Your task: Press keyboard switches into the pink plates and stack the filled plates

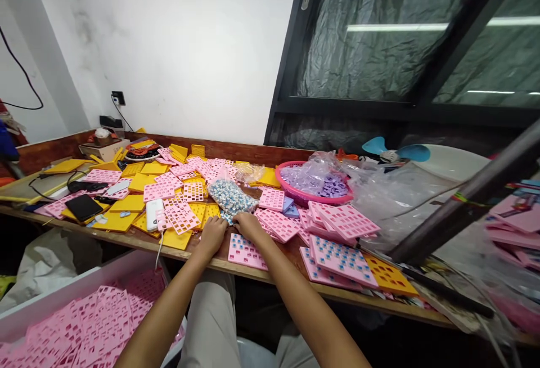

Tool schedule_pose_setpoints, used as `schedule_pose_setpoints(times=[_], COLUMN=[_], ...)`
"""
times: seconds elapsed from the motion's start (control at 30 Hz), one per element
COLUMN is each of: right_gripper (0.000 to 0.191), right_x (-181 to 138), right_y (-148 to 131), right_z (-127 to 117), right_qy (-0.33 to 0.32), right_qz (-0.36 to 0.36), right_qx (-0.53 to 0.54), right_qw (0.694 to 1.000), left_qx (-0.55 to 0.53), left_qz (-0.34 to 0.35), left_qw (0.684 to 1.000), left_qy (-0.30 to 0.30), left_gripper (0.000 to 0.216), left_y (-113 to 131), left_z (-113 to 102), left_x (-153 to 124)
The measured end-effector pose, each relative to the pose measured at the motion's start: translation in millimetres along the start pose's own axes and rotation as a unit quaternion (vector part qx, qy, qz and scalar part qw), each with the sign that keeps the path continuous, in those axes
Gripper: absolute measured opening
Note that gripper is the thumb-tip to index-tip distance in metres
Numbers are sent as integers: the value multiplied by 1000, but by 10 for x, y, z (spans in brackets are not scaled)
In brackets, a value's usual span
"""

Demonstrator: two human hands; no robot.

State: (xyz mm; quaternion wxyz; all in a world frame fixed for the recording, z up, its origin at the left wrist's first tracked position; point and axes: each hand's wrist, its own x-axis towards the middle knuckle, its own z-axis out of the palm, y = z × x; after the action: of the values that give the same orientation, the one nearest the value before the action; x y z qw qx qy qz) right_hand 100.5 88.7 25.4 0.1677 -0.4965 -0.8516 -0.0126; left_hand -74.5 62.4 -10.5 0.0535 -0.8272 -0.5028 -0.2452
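Note:
A clear plastic bag (232,196) full of small blue and white pieces lies in front of me, with some pieces spilled at its near end. My right hand (247,225) is at that end, its fingers bent together over the loose pieces; what they pinch is too small to make out. Beside it, my left hand (214,233) rests low over the table edge with curled fingers, their tips hidden. Just under my right forearm lies a pink board (244,251) with square holes, some filled with blue and white pieces.
Filled pink boards (343,259) are stacked at right, near a pink basket (314,199) of purple pieces. Yellow boards (118,220), a white power bank (154,214) and a black phone (83,207) lie left. A white bin (84,283) holds pink boards below. A dark pole (464,199) slants at right.

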Motion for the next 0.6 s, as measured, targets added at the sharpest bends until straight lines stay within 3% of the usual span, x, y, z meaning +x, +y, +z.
schedule_pose_setpoints(times=[0.17,0.27,0.37,0.47,0.6], right_gripper=[15,22,22,21,22], right_x=[-181,-514,-901,-1149,-1208], right_y=[74,128,126,53,-42], right_z=[-101,-213,-233,-152,-38], right_qy=[10,66,99,87,106], right_qz=[4,16,13,11,32], right_qx=[10,68,157,180,163], right_qw=[1000,995,983,980,980], left_qx=[-57,-180,-270,-282,-212], left_qz=[-19,-22,-3,25,46], left_qw=[998,982,962,959,976], left_qy=[12,50,30,9,5], left_gripper=[14,16,12,13,15], left_y=[19,91,194,303,434], left_z=[-97,-217,-291,-292,-269], left_x=[3,-195,-479,-635,-562])
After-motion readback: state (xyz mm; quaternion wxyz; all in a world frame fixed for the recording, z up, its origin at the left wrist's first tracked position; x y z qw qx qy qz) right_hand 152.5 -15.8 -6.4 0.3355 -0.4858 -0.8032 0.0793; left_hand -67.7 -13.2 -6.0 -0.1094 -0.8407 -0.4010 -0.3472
